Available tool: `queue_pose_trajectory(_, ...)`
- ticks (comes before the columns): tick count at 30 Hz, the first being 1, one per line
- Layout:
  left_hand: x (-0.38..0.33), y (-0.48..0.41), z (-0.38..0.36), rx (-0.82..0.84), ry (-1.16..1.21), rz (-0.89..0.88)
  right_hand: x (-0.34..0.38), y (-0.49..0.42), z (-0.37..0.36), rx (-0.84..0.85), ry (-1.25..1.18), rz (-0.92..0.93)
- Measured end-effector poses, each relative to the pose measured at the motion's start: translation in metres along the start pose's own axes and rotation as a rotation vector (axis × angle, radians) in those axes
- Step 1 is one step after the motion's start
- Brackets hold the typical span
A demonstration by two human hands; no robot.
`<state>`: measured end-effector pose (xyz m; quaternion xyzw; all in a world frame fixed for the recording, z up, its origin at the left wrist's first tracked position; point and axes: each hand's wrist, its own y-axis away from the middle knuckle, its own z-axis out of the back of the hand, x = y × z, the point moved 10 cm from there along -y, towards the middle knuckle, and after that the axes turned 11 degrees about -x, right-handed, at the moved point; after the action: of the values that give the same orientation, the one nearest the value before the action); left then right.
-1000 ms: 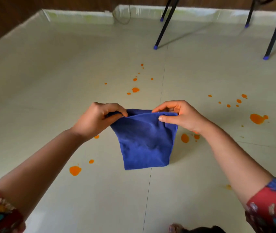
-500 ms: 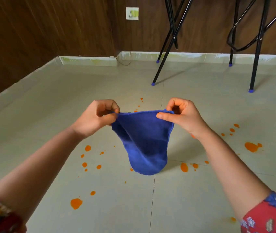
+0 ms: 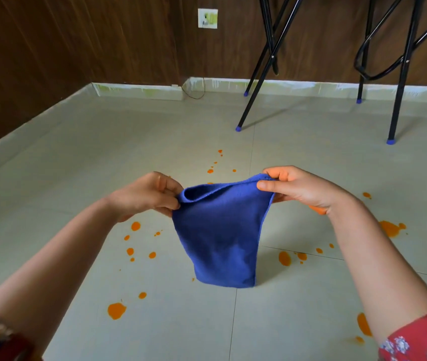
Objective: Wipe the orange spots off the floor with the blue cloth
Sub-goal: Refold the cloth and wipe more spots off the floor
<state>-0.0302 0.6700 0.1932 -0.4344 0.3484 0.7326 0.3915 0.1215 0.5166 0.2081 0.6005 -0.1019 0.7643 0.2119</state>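
Two hands, one cloth, zero wiping so far.

Biggest change in the last second: the view tipped up. It was floor only, now the wall and furniture legs are in shot. Next: the blue cloth (image 3: 217,238) went from hanging flat, to a round sagging pouch, to doubled over with a rolled top edge pulled taut and a squarer bottom edge. Smallest: the hands barely shifted, maybe a touch wider apart.

Left hand (image 3: 144,198) pinches the left top corner, thumb against curled fingers. Right hand (image 3: 298,190) pinches the right top corner, thumb on the near face, fingers curled behind. The cloth hangs between them in front of the person, over the middle of the spill. Can't tell if its lower edge touches the floor.

My read: this is folding prep, not cleaning. The orange spots (image 3: 116,310) all look intact, so the task is near its start. The next move likely needs the cloth lowered flat onto a spot.

Floor (image 3: 77,157): pale glossy tiles with thin joints (image 3: 252,157). Spots lie either side of the cloth, with big blobs near left and far right and small drops beyond the hands.

Wall (image 3: 77,40): dark wood panelling. Black metal legs (image 3: 256,82) with blue caps (image 3: 238,128) stand back right, off the spots. Pale skirting (image 3: 139,89) runs along the wall foot. There is a white socket (image 3: 207,18) on the wall and a thin cable (image 3: 194,93) looped at the skirting.
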Motion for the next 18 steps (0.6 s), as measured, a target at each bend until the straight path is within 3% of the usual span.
queue_pose_trajectory(2, 0.011, -0.008, 0.006, -0.11, 0.218, 0.063, -0.011, -0.009, 0.0, -0.098, -0.114, -0.045)
queue_pose_trajectory(5, 0.063, -0.011, -0.018, -0.175, 0.613, 0.357, -0.08, -0.012, -0.026, -0.238, -0.655, -0.387)
queue_pose_trajectory(7, 0.108, -0.003, -0.047, -0.177, 0.627, 0.518, -0.127, -0.001, -0.063, -0.204, -0.801, -0.551)
queue_pose_trajectory(10, 0.141, 0.005, -0.056, -0.306, 0.514, 0.491, -0.172, 0.014, -0.084, -0.19, -0.64, -0.672)
queue_pose_trajectory(13, 0.137, 0.009, -0.045, -0.385, 0.29, 0.376, -0.18, 0.014, -0.071, -0.324, -0.409, -0.635)
queue_pose_trajectory(16, 0.119, 0.008, -0.043, -0.373, 0.133, 0.267, -0.163, 0.011, -0.05, -0.445, -0.274, -0.491)
queue_pose_trajectory(18, 0.099, 0.006, -0.044, -0.358, -0.112, 0.149, -0.141, 0.008, -0.043, -0.392, -0.124, -0.323)
